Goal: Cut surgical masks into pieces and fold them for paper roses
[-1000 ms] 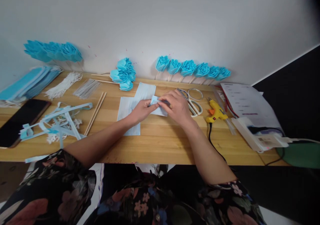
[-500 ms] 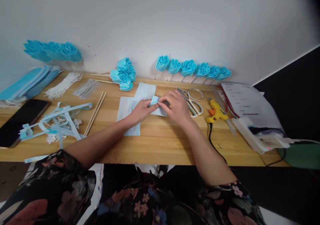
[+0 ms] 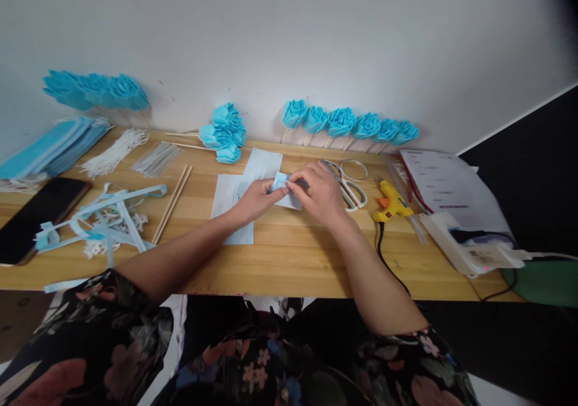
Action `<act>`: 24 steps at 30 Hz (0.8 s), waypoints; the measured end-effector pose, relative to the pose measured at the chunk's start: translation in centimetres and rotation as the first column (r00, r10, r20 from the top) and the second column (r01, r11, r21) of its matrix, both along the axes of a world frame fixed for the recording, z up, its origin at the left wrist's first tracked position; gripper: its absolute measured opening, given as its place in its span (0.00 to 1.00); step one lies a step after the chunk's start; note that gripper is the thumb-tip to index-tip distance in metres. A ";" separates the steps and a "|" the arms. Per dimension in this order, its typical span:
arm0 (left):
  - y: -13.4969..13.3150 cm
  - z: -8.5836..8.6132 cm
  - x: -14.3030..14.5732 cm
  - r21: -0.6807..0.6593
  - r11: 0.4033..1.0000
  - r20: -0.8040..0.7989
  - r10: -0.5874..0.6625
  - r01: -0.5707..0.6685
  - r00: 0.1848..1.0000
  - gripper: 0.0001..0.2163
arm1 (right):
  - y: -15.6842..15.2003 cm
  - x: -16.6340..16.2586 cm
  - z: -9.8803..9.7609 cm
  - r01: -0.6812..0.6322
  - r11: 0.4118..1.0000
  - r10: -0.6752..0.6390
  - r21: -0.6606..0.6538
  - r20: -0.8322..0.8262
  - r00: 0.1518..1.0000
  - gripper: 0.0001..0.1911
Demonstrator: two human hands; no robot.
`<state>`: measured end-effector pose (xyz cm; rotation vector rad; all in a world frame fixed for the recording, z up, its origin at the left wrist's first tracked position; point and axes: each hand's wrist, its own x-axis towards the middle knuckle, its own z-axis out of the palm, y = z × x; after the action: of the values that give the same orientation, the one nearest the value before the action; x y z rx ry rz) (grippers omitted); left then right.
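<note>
Pale blue fabric, a small piece [image 3: 279,181], sits between your fingertips, directly in front of you over the middle of the table [image 3: 298,267]. Your left hand [image 3: 256,201] grips its left side, thumb on the near edge; your right hand [image 3: 321,194] pinches its right edge with thumb and forefinger. Neither hand is nearer: both touch it. It looks folded, so you cannot tell its long axis. Flat sheets [image 3: 265,161] lie left and far of it, scissors [image 3: 357,194] just right of your right hand.
</note>
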<state>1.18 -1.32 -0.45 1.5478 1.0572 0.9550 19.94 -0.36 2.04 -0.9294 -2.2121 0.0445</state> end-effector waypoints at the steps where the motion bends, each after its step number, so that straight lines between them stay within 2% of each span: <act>1: 0.0 -0.1 0.0 0.001 1.000 0.000 0.000 0.000 1.000 0.15 | 0.0 0.0 0.0 0.002 1.000 -0.002 0.001 -0.002 1.000 0.05; 24: 0.1 0.1 0.0 0.000 1.000 -0.020 0.009 -0.009 1.000 0.15 | -0.1 -0.1 0.2 0.000 1.000 0.000 -0.021 0.007 1.000 0.06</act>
<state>1.15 -1.26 -0.37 1.5564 1.0794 0.9470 19.89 -0.49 2.25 -0.9423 -2.2223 0.0640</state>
